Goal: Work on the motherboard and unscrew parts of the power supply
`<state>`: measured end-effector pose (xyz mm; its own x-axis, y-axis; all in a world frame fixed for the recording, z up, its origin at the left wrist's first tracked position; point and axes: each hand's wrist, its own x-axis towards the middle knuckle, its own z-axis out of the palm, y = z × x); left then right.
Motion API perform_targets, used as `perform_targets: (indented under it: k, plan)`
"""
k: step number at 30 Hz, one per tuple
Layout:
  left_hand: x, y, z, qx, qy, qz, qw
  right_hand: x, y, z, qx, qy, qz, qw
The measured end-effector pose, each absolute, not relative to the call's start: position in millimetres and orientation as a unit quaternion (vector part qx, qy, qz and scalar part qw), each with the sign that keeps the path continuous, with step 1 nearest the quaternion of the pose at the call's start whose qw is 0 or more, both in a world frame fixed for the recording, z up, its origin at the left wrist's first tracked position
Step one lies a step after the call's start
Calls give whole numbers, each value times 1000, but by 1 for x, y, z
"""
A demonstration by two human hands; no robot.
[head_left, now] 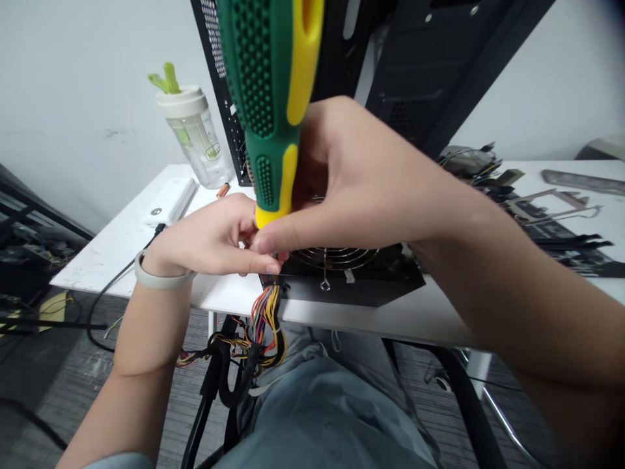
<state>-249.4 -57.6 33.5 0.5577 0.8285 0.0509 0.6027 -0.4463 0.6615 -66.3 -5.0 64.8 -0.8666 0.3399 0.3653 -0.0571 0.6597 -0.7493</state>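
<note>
A green and yellow screwdriver [266,117] stands upright close to the camera, its handle top out of view. My right hand [351,176] is closed around the lower end of it, thumb at the yellow collar. My left hand [222,238] is pinched together just under the collar, against the right fingertips. What the left fingers grip, and the screwdriver's tip, are hidden. Beneath both hands lies a black power supply [351,286] with a round wire fan grille [336,260]. A bundle of coloured cables [267,319] leaves its near left corner and hangs over the table edge.
Behind my hands stands a black computer case [405,71]. A clear drinking bottle [198,137], a white power strip [168,200] and a small orange battery [222,190] are on the white table [102,260] at left. Computer parts and cables [547,215] lie at right.
</note>
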Motion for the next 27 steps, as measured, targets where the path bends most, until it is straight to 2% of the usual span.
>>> perform_targets:
  k: [6, 22, 27]
  plan:
    - [-250, -58, 36, 849, 413, 183, 274, -68, -11, 63, -98, -872, 406, 256]
    - [-248, -56, 39, 816, 400, 203, 365, -74, -25, 64, -192, -874, 333, 296]
    - [-251, -61, 34, 784, 415, 255, 385, -71, -16, 61, -162, -885, 321, 295]
